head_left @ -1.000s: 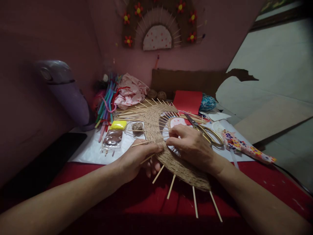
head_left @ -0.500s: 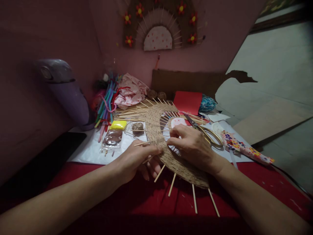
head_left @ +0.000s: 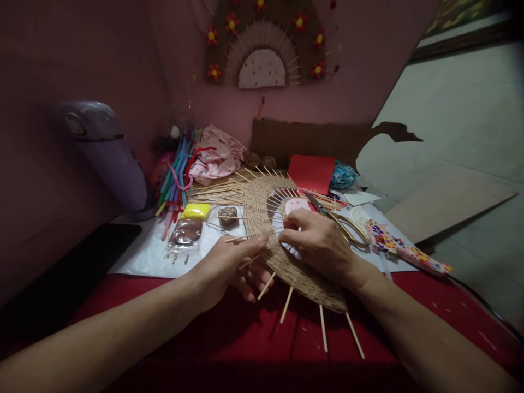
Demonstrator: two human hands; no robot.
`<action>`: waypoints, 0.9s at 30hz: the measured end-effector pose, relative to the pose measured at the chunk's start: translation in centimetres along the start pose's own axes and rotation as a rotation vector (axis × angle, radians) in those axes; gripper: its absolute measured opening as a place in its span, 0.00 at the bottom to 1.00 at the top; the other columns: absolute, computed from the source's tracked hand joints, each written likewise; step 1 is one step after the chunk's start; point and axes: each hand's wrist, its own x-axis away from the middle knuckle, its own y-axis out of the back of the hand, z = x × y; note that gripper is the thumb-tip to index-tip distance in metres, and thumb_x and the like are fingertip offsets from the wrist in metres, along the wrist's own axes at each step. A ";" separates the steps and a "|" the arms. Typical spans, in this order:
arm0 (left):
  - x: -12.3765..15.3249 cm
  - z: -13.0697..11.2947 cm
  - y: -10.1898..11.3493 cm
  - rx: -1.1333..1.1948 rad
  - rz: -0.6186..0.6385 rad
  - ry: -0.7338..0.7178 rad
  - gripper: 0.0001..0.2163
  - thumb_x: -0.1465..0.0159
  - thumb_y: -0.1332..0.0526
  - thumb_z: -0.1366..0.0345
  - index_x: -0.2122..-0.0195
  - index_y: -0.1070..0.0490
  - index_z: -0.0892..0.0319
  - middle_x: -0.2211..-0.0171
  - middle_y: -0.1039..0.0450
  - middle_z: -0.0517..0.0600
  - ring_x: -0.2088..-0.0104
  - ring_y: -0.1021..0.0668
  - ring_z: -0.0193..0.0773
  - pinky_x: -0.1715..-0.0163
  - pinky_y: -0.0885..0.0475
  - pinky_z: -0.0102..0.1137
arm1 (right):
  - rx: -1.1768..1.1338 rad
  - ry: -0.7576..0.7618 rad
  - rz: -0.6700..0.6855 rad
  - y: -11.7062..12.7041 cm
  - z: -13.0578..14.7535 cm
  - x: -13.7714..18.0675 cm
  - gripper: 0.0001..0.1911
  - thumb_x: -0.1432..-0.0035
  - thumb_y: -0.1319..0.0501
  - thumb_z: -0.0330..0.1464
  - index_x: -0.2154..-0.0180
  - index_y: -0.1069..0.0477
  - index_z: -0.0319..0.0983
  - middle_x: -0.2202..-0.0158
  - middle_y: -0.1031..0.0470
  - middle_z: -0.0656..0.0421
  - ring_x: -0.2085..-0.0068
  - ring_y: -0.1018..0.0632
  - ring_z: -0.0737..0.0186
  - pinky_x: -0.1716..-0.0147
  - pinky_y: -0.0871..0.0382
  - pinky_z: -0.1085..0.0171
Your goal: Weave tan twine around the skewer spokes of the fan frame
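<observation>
A half-round woven jute piece [head_left: 262,213] with wooden sticks poking out of its rim lies on the red cloth [head_left: 245,338]. My left hand [head_left: 229,267] grips its outer edge, thumb on top and fingers curled underneath between the sticks. My right hand [head_left: 319,243] rests on the inner side, fingers pinched together against the weave near the white dotted centre [head_left: 297,205]. A thin jute strand runs from the piece toward a small ball of twine [head_left: 228,215].
Scissors [head_left: 339,221] lie right of my right hand, beside a flowered paper roll [head_left: 405,251]. Loose sticks [head_left: 216,191], pipe cleaners [head_left: 176,174], yellow and brown clay packs [head_left: 190,221], red paper [head_left: 311,173] and a purple appliance [head_left: 106,153] stand behind. A finished piece hangs on the wall [head_left: 262,49].
The view dipped slightly. My left thumb slid a little along the woven rim, and the piece shifted a touch toward me. My right hand keeps its pinch.
</observation>
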 end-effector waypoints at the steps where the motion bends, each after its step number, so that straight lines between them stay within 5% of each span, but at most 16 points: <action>1: 0.0 0.0 0.0 0.011 0.005 -0.001 0.20 0.42 0.44 0.49 0.71 0.31 0.65 0.78 0.26 0.56 0.80 0.25 0.36 0.86 0.32 0.26 | 0.001 0.000 0.000 0.0 0.0 0.0 0.08 0.48 0.45 0.22 0.73 0.29 0.38 0.70 0.33 0.57 0.68 0.35 0.66 0.69 0.41 0.65; 5: 0.0 -0.1 0.1 0.025 0.004 0.017 0.22 0.42 0.47 0.47 0.71 0.31 0.65 0.78 0.28 0.55 0.80 0.27 0.36 0.86 0.32 0.26 | 0.010 0.004 -0.004 0.0 0.1 0.0 0.09 0.48 0.46 0.22 0.73 0.30 0.38 0.69 0.33 0.57 0.68 0.35 0.65 0.69 0.42 0.65; 16: -0.1 -0.2 -0.1 -0.041 -0.041 -0.016 0.08 0.45 0.41 0.63 0.75 0.31 0.64 0.81 0.33 0.49 0.82 0.30 0.33 0.89 0.32 0.26 | 0.025 0.017 0.014 -0.1 0.2 0.1 0.09 0.49 0.46 0.22 0.72 0.30 0.39 0.68 0.32 0.57 0.68 0.35 0.65 0.70 0.43 0.65; 27: -0.3 -0.2 -0.3 -0.055 -0.084 -0.014 0.07 0.46 0.40 0.64 0.74 0.31 0.63 0.81 0.32 0.49 0.83 0.31 0.32 0.88 0.32 0.26 | -0.002 0.036 0.015 -0.1 0.2 0.2 0.08 0.50 0.46 0.22 0.71 0.31 0.38 0.68 0.32 0.56 0.67 0.36 0.65 0.69 0.42 0.65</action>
